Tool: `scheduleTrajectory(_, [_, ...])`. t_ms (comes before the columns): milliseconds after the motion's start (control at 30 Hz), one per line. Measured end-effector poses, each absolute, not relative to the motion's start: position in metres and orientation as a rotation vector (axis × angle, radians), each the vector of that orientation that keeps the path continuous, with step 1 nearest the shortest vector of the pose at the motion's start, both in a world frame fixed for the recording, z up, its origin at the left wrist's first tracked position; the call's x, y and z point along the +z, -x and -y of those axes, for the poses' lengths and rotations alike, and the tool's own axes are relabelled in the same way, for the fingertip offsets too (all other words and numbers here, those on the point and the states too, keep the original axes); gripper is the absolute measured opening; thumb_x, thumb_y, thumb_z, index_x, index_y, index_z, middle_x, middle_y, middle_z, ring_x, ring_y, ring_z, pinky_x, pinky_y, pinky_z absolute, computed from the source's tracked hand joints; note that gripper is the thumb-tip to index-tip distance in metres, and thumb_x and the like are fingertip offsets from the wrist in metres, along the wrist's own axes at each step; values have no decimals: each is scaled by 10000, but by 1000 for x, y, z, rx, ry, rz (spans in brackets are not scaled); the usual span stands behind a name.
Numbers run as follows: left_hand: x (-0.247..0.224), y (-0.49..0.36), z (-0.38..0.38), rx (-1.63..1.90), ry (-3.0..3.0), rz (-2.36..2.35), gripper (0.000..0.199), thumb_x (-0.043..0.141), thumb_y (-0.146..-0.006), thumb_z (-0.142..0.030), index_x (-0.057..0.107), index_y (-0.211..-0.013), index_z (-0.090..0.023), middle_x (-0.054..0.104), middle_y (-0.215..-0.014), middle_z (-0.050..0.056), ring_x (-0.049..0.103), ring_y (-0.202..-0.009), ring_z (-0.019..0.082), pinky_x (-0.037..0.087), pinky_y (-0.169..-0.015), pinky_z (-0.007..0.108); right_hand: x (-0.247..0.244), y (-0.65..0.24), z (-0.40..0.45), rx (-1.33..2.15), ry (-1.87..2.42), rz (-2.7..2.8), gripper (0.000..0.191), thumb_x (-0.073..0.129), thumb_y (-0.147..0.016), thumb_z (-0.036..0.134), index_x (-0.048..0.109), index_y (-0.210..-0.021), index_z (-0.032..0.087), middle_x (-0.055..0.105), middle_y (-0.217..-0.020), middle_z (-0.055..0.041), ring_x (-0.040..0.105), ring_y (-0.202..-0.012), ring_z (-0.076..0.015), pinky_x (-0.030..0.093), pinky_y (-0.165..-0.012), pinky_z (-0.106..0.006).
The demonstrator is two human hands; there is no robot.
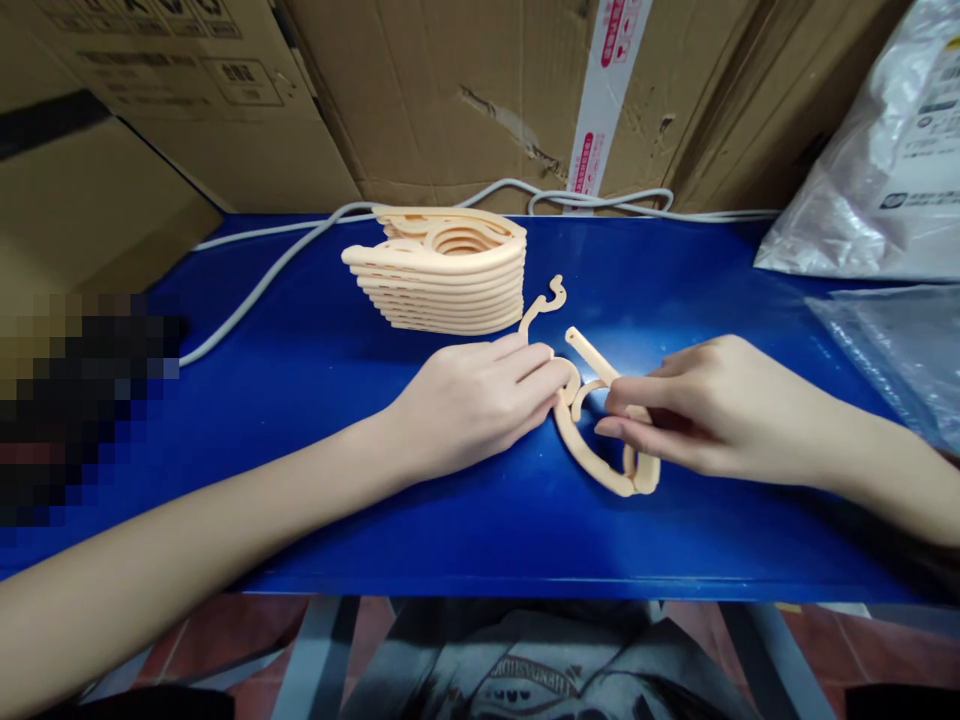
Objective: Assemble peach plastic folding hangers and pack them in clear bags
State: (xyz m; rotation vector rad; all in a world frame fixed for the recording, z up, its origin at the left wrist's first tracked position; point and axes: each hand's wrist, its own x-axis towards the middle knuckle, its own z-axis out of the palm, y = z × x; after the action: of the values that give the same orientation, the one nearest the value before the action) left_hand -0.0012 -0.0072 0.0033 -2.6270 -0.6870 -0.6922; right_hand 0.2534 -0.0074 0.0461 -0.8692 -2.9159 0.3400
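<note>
In the head view, two bare hands work at one cream-coloured plastic folding hanger [589, 457], which lies at the middle of the surface, in front of a single stack of matching cream plastic hangers [457, 290]. The stack's layers overlap too closely for a sure count.

The hanger's hook points away from the person, its tip curling right; its long axis slants from there toward the near right. One straight bar slants likewise, its free end toward the stack.

The left hand [487, 400] has its grip closed over the part below the hook, fingertips hidden. The right hand [697, 405] has its grip nearly closed, pinching the bars between thumb and fingers.

The surface [465, 540] is glossy blue, with white cable [255, 296] along its back, brown cardboard [450, 120] behind, and one white-printed clear plastic bag [877, 180] at right. Reddish floor tiles [262, 630] show below.
</note>
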Motion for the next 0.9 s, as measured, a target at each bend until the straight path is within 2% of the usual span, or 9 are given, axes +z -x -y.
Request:
scheduleTrajectory(133, [3,1,12,-717,2609,775,211,603,-1030,-336,705,-937,-176,718,-748,-19,685,-675,169,459,-584,310,40,-243,17,449,827,2924,341,473,-1070,425,673,-915,195,593,-572,15,517,-472,-126,238,-529,-301])
scheduleTrajectory(200, [4,1,16,-664,2646,827,217,640,-1002,-375,704,-926,-182,733,-782,-12,701,-699,183,440,-557,319,34,-237,23,472,773,2938,332,463,-1077,440,674,-1009,193,640,-623,6,552,-510,-130,258,-545,-296])
scheduleTrajectory(300, [6,1,20,-597,2717,929,152,672,-977,-333,709,-970,-186,764,-877,-1,734,-809,198,440,-558,312,26,-233,28,476,675,2935,302,455,-1083,405,658,-1092,182,675,-672,-3,561,-539,-129,285,-559,-292])
scheduleTrajectory(467, [6,0,22,-614,2713,924,134,643,-1001,-275,723,-947,-181,759,-843,-3,728,-807,195,450,-563,315,28,-240,12,510,722,2701,245,493,-1072,366,640,-1034,174,579,-591,52,484,-478,-94,298,-541,-259])
scheduleTrajectory(600, [1,0,18,-657,2706,877,188,619,-1035,-304,750,-968,-187,792,-896,-14,729,-819,182,466,-567,306,33,-245,-32,150,1035,2604,250,506,-1040,357,671,-1023,169,680,-761,-17,550,-593,-131,333,-593,-274])
scheduleTrajectory(667, [-1,1,14,-679,2716,844,188,619,-1036,-286,763,-962,-191,807,-960,-20,734,-852,177,487,-584,297,31,-243,-58,-123,1061,2684,297,487,-1029,307,697,-1172,153,720,-1045,-99,617,-752,-180,367,-641,-296])
scheduleTrajectory(733, [-2,3,11,-698,2721,804,176,614,-1035,-247,775,-990,-191,814,-1030,-19,737,-888,176,524,-627,286,27,-240,-80,-356,971,2816,390,461,-1018,246,675,-1333,161,673,-1220,-160,646,-948,-252,400,-709,-327])
scheduleTrajectory(800, [-2,5,8,-701,2722,768,198,584,-1042,-204,782,-1036,-190,813,-1081,-13,738,-916,177,552,-671,278,24,-237,-94,-525,905,2906,434,440,-1013,197,657,-1389,170,643,-1267,-176,632,-988,-270,418,-745,-352])
scheduleTrajectory(900, [0,7,5,-670,2714,741,282,505,-1065,-163,784,-1099,-183,806,-1126,3,739,-935,187,572,-698,285,26,-236,-99,-705,816,2986,369,418,-1041,218,706,-1260,141,650,-1200,-165,611,-956,-264,429,-749,-366])
